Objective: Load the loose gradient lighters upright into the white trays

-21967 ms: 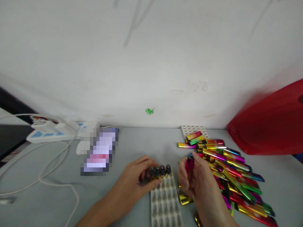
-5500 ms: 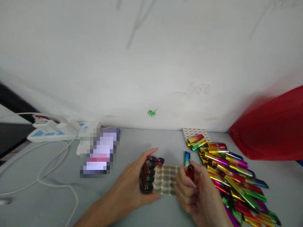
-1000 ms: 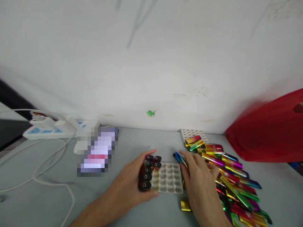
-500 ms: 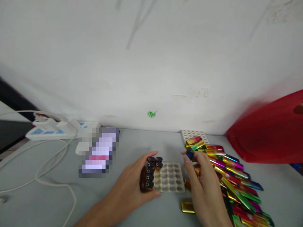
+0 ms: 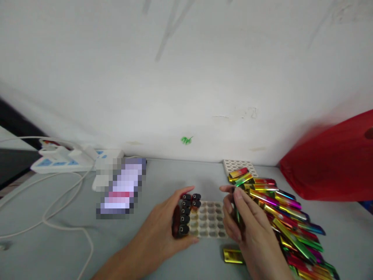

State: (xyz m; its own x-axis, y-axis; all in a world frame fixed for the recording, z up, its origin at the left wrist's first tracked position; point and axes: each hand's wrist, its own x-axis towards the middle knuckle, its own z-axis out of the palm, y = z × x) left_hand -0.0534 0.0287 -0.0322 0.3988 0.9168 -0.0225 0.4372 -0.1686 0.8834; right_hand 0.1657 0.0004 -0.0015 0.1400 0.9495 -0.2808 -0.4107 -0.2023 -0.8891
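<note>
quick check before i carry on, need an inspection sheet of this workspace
surface: grey table, no spill seen
job's things: seven black-capped pieces in the pale tray; shiny pieces heaped at right
clutter: phone at left, perforated white block behind the heap
hands: left hand cups the black-capped pieces; right hand grips a slim piece, mostly hidden
cables: white cable loosely looped near the power strip
surroundings: marked white wall, red bag-like thing at right

Seven black-capped sticks [image 5: 185, 211] stand in one tray [image 5: 207, 223]; a second tray [image 5: 236, 165] is at the bench's [image 5: 169, 173] back edge. One phone [image 5: 124, 182]; piled sticks [image 5: 294, 235] too jumbled to count.
</note>
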